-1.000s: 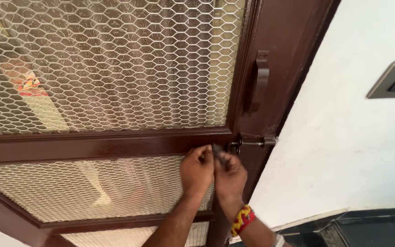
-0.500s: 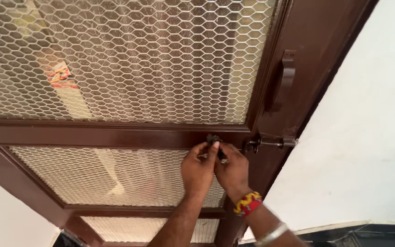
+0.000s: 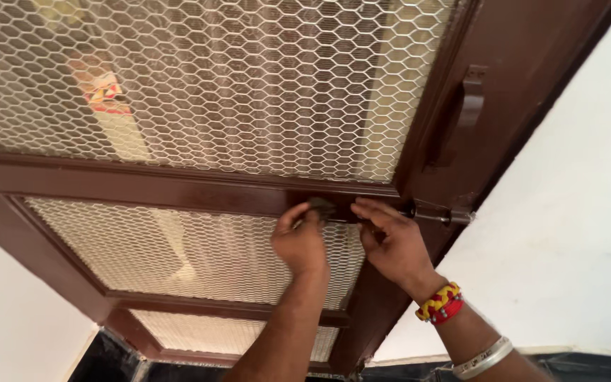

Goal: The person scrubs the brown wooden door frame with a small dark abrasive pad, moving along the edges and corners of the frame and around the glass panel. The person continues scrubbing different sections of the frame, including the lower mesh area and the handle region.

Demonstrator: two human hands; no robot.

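A brown metal door with white hexagonal mesh panels fills the view. My left hand pinches a small dark object against the door's middle rail. My right hand, wearing a red and yellow wristband and a silver bangle, lies flat on the rail just right of it, fingers spread toward the sliding bolt latch. A brown pull handle sits above the latch on the door's right stile.
A white wall stands right of the door frame, with dark floor at the bottom edge. Another white wall patch shows at the lower left. Behind the mesh, blurred shapes are visible.
The view has shifted right and tilted. My hands, earlier pressed together at the rail, have parted: the right hand moved toward the latch while the left stays on the small dark object.
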